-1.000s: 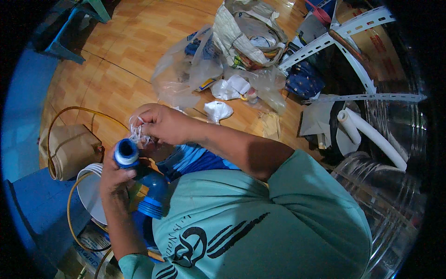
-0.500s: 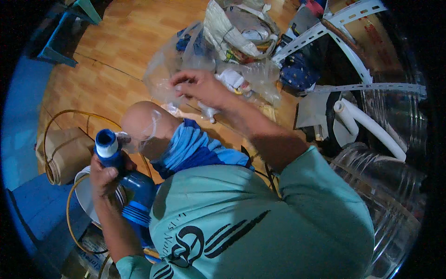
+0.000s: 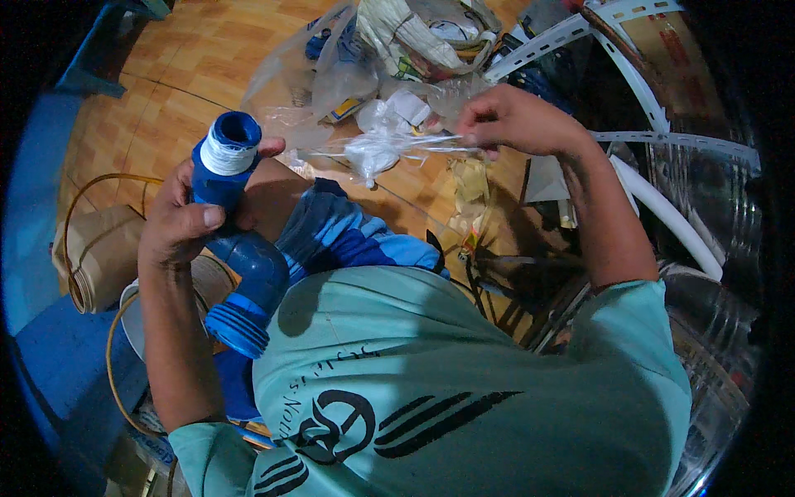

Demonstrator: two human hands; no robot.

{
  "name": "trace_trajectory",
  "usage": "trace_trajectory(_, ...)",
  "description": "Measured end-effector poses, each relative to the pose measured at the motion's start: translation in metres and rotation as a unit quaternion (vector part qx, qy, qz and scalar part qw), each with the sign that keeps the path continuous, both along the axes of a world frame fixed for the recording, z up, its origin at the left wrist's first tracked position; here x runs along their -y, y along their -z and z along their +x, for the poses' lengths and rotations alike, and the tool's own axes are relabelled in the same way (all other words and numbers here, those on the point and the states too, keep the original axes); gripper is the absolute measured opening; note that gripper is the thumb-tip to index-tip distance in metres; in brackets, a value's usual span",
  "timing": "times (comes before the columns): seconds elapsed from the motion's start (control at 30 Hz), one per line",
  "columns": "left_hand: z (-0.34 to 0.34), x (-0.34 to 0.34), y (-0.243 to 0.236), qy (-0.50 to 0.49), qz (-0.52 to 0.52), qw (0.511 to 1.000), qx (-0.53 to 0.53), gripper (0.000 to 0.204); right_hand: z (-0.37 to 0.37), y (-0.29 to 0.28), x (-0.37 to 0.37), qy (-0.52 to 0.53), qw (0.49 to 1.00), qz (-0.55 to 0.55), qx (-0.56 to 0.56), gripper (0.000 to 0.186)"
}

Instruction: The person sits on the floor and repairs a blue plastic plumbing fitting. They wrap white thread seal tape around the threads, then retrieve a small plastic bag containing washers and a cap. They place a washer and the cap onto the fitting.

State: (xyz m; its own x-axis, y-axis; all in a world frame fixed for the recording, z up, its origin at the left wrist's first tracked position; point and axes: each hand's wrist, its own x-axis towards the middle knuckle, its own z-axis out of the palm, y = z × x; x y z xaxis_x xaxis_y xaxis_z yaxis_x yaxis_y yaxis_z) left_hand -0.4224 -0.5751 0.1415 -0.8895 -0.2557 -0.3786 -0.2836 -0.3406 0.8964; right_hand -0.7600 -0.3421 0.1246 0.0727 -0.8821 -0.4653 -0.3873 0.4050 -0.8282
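My left hand (image 3: pixel 184 207) is wrapped around a blue plastic pipe fitting (image 3: pixel 258 258), an elbow shape with an open end facing up and a ribbed blue collar at its lower end. White thread seal tape (image 3: pixel 228 159) is wound around the upper end, just below the opening. Off to the right, my right hand (image 3: pixel 515 123) has its fingers pinched on a thin, pale strand of tape (image 3: pixel 431 142). That strand stretches leftward toward the fitting; where it joins is hard to make out.
Clear plastic bags (image 3: pixel 331 91) and a white sack (image 3: pixel 402 37) lie on the tiled floor (image 3: pixel 178 91) ahead. At right stand a white slotted metal frame (image 3: pixel 542 50) and a white pipe (image 3: pixel 671 219). A brown roll (image 3: pixel 103 257) and a thin yellow hose (image 3: pixel 112 364) are at left.
My right hand has swung right, away from the fitting, drawing the strand out long. My left hand has raised the fitting and moved it slightly right.
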Motion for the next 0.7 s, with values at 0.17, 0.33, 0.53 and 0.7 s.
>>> trace_trajectory(0.17, -0.014, -0.013, 0.026, 0.048, 0.015, 0.999, -0.016, 0.08, 0.009, 0.025, -0.028, 0.115, 0.987, 0.041, 0.103, 0.012)
trace_trajectory(0.33, -0.028, -0.02, 0.023, 0.093, 0.021, 0.995, -0.005, 0.08, 0.019, 0.009, -0.013, 0.051, 0.992, 0.08, 0.084, 0.01)
trace_trajectory(0.53, 0.033, 0.004, 0.008, -0.078, -0.062, 0.993, 0.063, 0.094, -0.027, 0.083, -0.074, 0.025, 0.985, 0.146, -0.085, 0.007)
trace_trajectory(0.7, 0.104, 0.035, 0.022, -0.147, -0.08, 0.984, 0.061, 0.093, -0.035, 0.166, -0.135, 0.155, 0.966, 0.205, -0.035, 0.01)
